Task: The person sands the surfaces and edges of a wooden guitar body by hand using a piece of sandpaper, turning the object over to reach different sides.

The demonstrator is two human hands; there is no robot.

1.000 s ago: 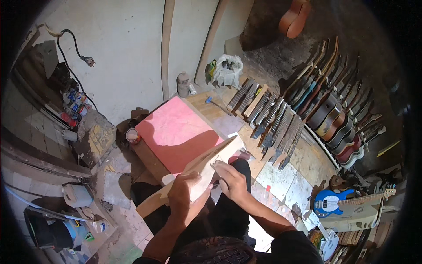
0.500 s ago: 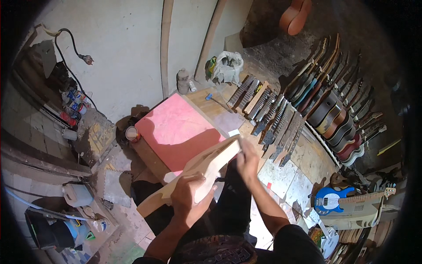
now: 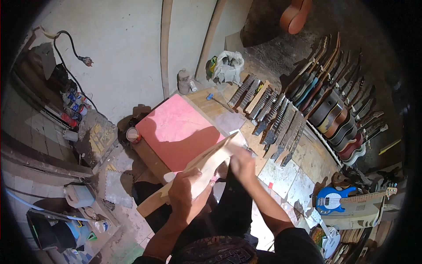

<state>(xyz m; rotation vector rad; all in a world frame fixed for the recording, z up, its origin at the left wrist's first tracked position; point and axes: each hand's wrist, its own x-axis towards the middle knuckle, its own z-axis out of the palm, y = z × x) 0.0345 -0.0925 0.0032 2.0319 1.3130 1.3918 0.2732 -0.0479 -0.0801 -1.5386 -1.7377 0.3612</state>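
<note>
Pale wooden piece (image 3: 210,166), one

I log it tilted over the lap (image 3: 237,198), before the pink board (image 3: 180,125). Left hand (image 3: 187,193): clasped around its middle. Right hand (image 3: 243,165): blurred near its far end; grip I cannot tell.

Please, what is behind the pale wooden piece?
Behind the wooden piece, gripped by the left hand, parts of the pink board and dark trousers show. Whatever the piece covers directly cannot be seen.
</note>
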